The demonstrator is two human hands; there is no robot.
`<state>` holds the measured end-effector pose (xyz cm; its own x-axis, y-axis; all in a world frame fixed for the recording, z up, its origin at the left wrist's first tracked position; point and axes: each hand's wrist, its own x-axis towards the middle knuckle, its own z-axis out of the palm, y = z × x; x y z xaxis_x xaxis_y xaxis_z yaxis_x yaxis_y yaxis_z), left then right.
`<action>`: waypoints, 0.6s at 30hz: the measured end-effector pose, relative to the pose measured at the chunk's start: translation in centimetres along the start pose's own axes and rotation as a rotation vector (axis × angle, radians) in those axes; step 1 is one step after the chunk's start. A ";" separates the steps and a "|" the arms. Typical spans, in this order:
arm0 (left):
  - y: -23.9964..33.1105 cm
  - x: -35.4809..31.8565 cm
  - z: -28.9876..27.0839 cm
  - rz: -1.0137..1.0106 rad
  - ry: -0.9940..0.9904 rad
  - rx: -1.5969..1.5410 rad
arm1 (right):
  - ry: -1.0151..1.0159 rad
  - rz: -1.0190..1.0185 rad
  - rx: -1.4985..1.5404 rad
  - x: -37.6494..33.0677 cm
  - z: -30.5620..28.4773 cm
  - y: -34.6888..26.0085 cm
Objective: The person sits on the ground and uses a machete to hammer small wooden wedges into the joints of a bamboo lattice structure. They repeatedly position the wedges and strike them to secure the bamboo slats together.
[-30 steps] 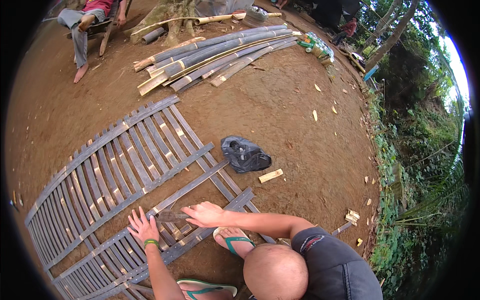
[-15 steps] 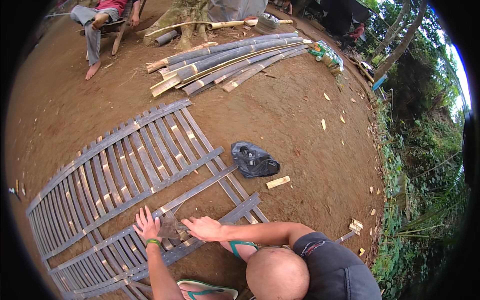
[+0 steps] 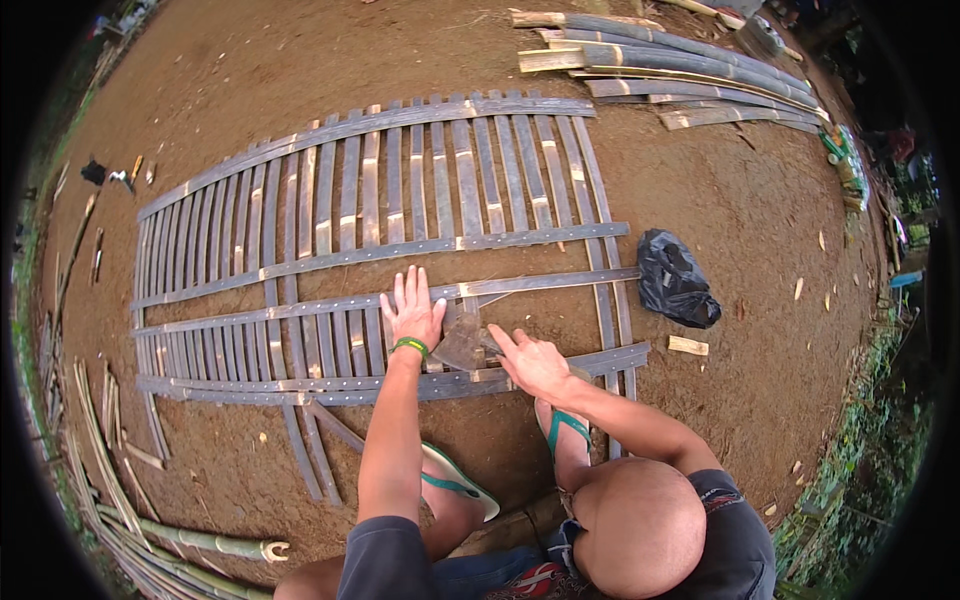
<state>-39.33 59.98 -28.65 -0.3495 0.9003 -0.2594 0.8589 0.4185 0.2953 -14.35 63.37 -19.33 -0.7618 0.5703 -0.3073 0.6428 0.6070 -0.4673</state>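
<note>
A frame of dark bamboo slats [image 3: 345, 243] lies on the dirt in front of me, its long rails dotted with nail heads. My left hand [image 3: 415, 315], with a green-yellow band at the wrist, rests flat on a rail, fingers spread. My right hand [image 3: 532, 360] is closed round the handle end of a tool with a broad, dark metal blade [image 3: 461, 344]; its grip is mostly hidden. The blade points left and sits over the slats, close beside my left hand. A thin rail [image 3: 560, 280] runs right from there.
A black plastic bag [image 3: 675, 280] and a short bamboo offcut [image 3: 688, 346] lie right of the frame. Split bamboo [image 3: 690, 70] is piled far right. Bamboo poles [image 3: 190, 540] lie near left, small tools [image 3: 122, 178] far left. My sandalled feet [image 3: 455, 485] are near the frame's front edge.
The view has swung left, so the scene sits further right and the poles at near left now show. Both hands keep nearly the same places on the frame, the blade still between them.
</note>
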 end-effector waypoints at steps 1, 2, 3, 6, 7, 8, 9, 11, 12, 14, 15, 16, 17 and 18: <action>-0.1 0.0 0.2 -0.010 -0.007 0.003 | 0.000 0.005 -0.010 0.1 -0.2 -0.1; 0.0 0.1 0.4 -0.015 -0.014 0.003 | 0.000 -0.002 -0.010 0.2 -0.2 -0.1; -0.1 0.0 0.6 -0.017 -0.022 0.005 | 0.002 -0.007 -0.007 0.4 -0.2 -0.2; 0.0 0.3 1.4 -0.020 -0.037 0.018 | 0.000 -0.039 -0.021 1.1 -0.5 -0.1; -0.1 0.4 1.8 -0.015 -0.024 0.029 | -0.013 -0.050 -0.036 1.5 -0.7 -0.1; -0.4 0.6 2.2 -0.011 -0.020 0.048 | -0.026 -0.059 -0.050 1.9 -0.8 -0.2; -0.8 0.7 2.5 -0.008 -0.015 0.069 | -0.025 -0.038 -0.061 2.5 -0.9 -0.5; -2.1 0.8 3.3 0.000 0.086 0.160 | -0.024 -0.012 -0.084 3.6 -0.9 -1.2; -2.7 0.5 3.6 -0.003 0.084 0.147 | -0.024 0.026 -0.082 3.9 -1.0 -1.6; -0.5 0.4 3.3 0.031 0.057 0.095 | -0.031 0.157 -0.088 3.3 -1.3 -0.9; -0.3 0.4 3.0 0.030 0.028 0.105 | -0.059 0.167 -0.049 3.1 -1.3 -1.1; -0.6 0.3 2.7 0.022 0.023 0.102 | -0.064 0.138 -0.036 3.1 -1.4 -1.8; -0.8 0.2 2.4 0.013 0.019 0.099 | -0.069 0.109 -0.023 3.1 -1.5 -2.4; -1.0 0.1 2.1 0.003 0.014 0.097 | -0.074 0.078 -0.009 3.2 -1.5 -2.9</action>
<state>-39.42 59.43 -30.92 -0.3515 0.9035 -0.2452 0.8918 0.4028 0.2058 -18.56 64.24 -17.74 -0.7130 0.5735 -0.4034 0.7009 0.5677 -0.4318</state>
